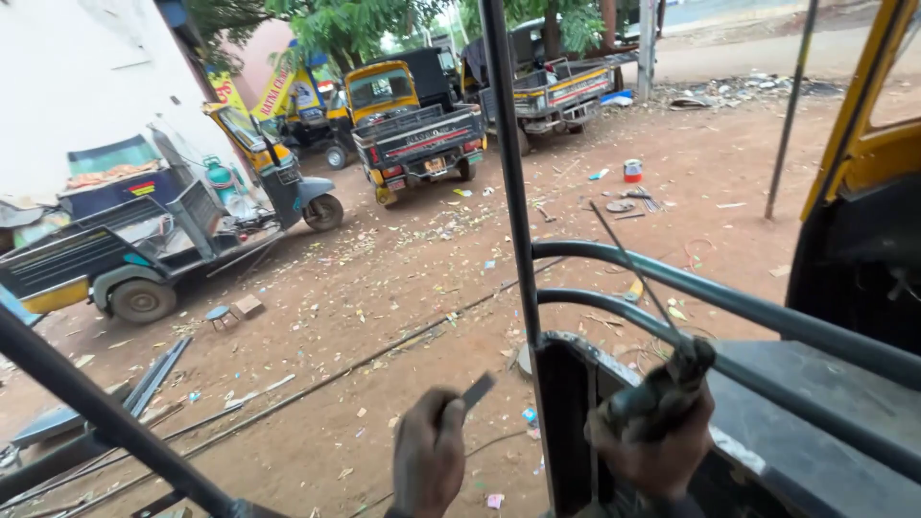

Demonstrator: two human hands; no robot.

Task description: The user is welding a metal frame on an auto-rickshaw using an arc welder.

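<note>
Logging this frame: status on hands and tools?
Left hand grips small flat metal piece. Right hand grips electrode holder, thin rod up. Grey frame tubes close behind.

— What's in each hand?
— Left hand [429, 460] pinches a small flat dark strip [477, 390]; right hand [657, 443] wraps a welding holder [662, 388], its thin rod [633, 269] slanting toward eleven o'clock, beside the curved grey tubes [710, 302].

Your right hand [662, 451] is hemmed in: two curved grey bars [729, 307] cross just above it, with the black panel edge [566, 412] to its left. Your left hand [429, 451] has open air around it, bounded by the upright pole [508, 163] and the slanting bar [106, 412] at lower left.
</note>
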